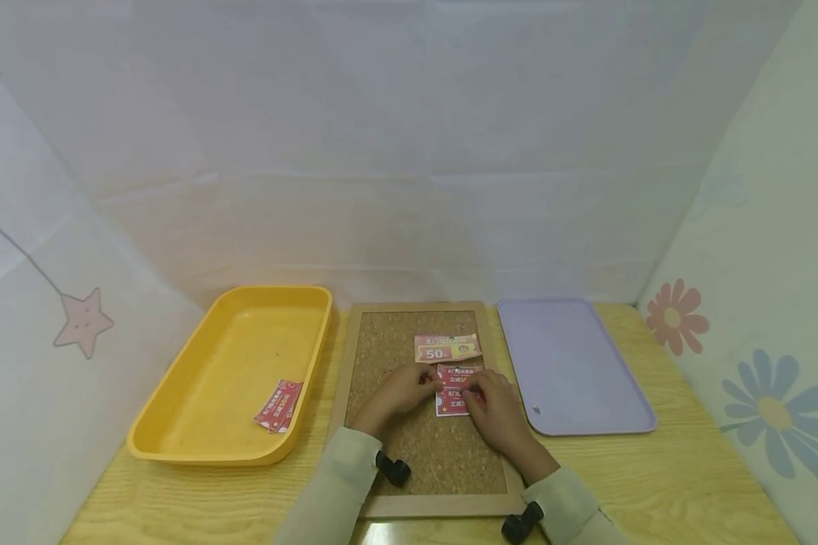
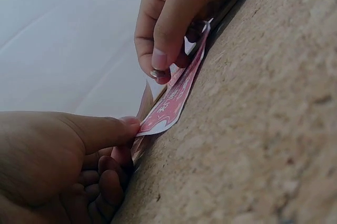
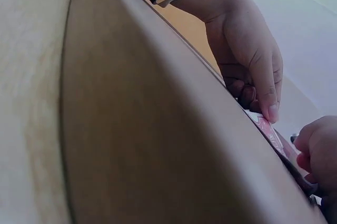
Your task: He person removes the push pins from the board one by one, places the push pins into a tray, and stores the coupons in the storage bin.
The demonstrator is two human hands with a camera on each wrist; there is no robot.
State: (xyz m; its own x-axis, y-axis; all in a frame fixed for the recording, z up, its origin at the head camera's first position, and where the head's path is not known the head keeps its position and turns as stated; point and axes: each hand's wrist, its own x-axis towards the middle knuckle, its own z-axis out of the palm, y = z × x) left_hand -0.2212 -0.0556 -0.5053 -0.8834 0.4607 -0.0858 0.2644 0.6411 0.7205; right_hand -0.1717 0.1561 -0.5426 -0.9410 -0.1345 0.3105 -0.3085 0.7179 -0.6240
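On the cork board (image 1: 402, 446), red paper coupons (image 1: 448, 407) lie one above the other, below a wider red-and-yellow coupon (image 1: 443, 350). My left hand (image 1: 398, 392) pinches the left edge of a red coupon (image 2: 167, 109) between thumb and fingers, its edge slightly raised from the cork in the left wrist view. From the right side my right hand (image 1: 497, 412) reaches over the coupons. Its thumb and finger pinch a small metal thumbtack (image 2: 158, 73), held just above the red paper. A tack head shows at the top of the upper red coupon.
Left of the board stands a yellow tray (image 1: 245, 446) with several red coupons (image 1: 279, 406) in its near right corner. To the right lies a flat lilac tray (image 1: 576, 363) with small metal tacks (image 1: 536, 409) near its front left corner. White fabric walls enclose the wooden table (image 1: 682, 469).
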